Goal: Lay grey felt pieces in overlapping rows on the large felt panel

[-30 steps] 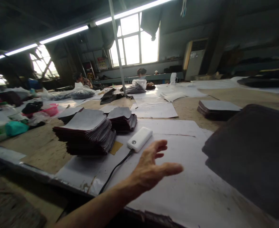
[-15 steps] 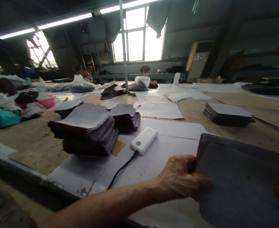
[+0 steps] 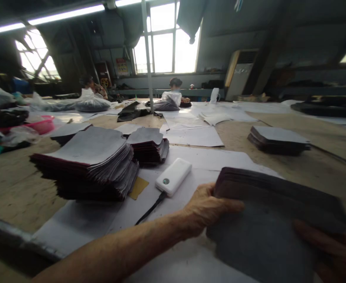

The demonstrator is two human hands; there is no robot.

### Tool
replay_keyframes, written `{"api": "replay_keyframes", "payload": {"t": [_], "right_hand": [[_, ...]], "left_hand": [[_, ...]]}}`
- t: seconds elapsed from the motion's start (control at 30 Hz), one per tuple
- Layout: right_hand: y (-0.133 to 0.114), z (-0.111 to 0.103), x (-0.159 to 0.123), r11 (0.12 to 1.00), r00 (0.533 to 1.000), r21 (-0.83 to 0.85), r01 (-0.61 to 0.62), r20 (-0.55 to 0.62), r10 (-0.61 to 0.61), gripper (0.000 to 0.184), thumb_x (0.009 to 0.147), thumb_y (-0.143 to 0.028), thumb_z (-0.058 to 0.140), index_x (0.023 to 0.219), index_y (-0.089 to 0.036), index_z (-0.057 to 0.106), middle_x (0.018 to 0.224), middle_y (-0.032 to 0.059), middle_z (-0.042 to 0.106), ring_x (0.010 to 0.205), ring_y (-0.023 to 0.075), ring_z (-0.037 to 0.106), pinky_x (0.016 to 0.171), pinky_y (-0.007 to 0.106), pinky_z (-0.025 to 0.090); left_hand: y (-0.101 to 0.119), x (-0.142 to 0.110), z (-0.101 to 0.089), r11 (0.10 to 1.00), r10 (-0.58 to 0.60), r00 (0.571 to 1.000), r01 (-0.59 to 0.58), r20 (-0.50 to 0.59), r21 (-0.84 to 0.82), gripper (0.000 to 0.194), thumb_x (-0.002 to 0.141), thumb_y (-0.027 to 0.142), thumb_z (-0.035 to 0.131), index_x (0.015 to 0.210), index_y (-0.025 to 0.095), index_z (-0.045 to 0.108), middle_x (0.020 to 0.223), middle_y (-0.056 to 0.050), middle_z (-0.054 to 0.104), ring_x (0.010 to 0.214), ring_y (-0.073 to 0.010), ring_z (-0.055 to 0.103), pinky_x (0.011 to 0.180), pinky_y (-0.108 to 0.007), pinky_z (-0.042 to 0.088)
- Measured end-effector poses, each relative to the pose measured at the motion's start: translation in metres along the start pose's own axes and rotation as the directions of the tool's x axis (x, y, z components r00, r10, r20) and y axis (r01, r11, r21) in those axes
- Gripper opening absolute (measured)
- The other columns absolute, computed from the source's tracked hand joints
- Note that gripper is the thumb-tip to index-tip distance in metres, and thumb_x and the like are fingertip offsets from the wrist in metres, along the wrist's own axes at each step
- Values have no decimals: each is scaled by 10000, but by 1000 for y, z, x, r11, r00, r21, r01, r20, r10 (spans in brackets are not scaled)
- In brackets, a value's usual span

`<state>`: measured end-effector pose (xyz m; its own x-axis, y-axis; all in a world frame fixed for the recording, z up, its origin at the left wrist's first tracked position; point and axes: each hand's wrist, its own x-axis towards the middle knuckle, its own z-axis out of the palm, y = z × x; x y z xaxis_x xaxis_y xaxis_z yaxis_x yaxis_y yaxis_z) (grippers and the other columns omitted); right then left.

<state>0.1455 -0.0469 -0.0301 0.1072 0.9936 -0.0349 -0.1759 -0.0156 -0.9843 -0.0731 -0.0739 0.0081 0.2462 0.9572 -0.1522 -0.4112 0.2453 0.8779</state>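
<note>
A stack of dark grey cut fabric pieces (image 3: pixel 258 228) is held up at the lower right, tilted toward me. My left hand (image 3: pixel 210 208) grips its left edge, thumb across the face and fingers behind. On the right side, my right hand (image 3: pixel 332 247) is closed around the same stack, blurred and partly cut off by the frame edge. Left of my hands lies a white power bank (image 3: pixel 173 177) with a black cable (image 3: pixel 152 208) plugged in. Beyond it, a tall pile of similar cut pieces (image 3: pixel 84 161) sits beside a smaller pile (image 3: pixel 147 145).
Another pile of cut pieces (image 3: pixel 279 139) lies at the right on the table. White paper sheets (image 3: pixel 193 135) cover parts of it. A pole (image 3: pixel 148 55) rises mid-table. Two people sit at the far side near plastic bags (image 3: pixel 92 103). A pink basin (image 3: pixel 45 125) stands at left.
The held stack has come left and further into view, with both hands on it. More of my right hand shows. The whole view has shifted slightly to the right.
</note>
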Motion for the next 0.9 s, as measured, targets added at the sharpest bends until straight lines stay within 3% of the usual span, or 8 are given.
{"api": "replay_keyframes", "payload": {"t": [0.07,0.2,0.3,0.43,0.6,0.7,0.8,0.9], "right_hand": [[-11,9,-7,972,977,99,-211,49,207,292,459,-256,794,736,-244,703,695,76,692,537,244,635,469,326,526],[-19,17,-13,955,964,162,-249,138,228,275,484,-284,771,716,-167,683,710,81,690,559,236,629,536,358,522],[-14,13,-20,999,999,34,5,-50,-4,259,440,-242,756,673,-160,679,677,52,683,596,234,621,573,347,513],[-11,8,-36,932,897,-162,324,-261,-357,225,417,-208,730,637,-197,688,626,-1,667,637,211,604,604,291,501],[-28,3,-41,995,995,44,90,-52,-88,290,514,-307,756,761,-166,697,704,40,684,641,218,621,613,315,510],[-35,-2,-41,981,998,194,-20,63,8,316,551,-351,745,782,-142,691,731,74,686,646,230,630,654,350,513],[-32,-5,-47,986,983,50,162,-98,-157,271,523,-310,755,753,-182,692,694,24,680,628,212,620,617,303,505],[-29,-4,-57,873,854,-256,415,-221,-471,203,551,-299,724,741,-231,700,692,-25,673,678,194,615,658,251,487]], "left_hand": [[-4,0,3,1000,-8,1000,8,-17,12,328,539,247,684,826,96,633,771,-70,620,628,-142,553,617,-274,441],[-12,2,4,970,112,993,-114,23,215,242,623,211,621,847,121,641,725,-31,633,630,-147,553,587,-246,422],[-12,3,5,862,296,950,-313,105,399,228,627,179,633,848,144,671,765,-17,656,736,-159,569,671,-232,426],[-7,3,7,937,215,974,-226,70,267,422,557,178,699,974,161,638,865,-31,675,778,-163,584,691,-230,437],[0,2,16,911,266,958,-287,110,297,281,687,279,626,920,122,639,863,-44,663,776,-181,576,690,-265,442],[0,-1,21,848,310,940,-342,144,405,273,711,281,610,947,149,641,870,-27,658,776,-184,572,675,-263,440],[-5,0,22,845,329,932,-362,152,393,244,673,218,635,908,160,660,853,-23,668,792,-175,576,680,-237,436],[-9,5,22,938,218,961,-255,173,233,430,574,112,666,995,185,626,949,-31,664,884,-185,576,701,-217,435]]}}
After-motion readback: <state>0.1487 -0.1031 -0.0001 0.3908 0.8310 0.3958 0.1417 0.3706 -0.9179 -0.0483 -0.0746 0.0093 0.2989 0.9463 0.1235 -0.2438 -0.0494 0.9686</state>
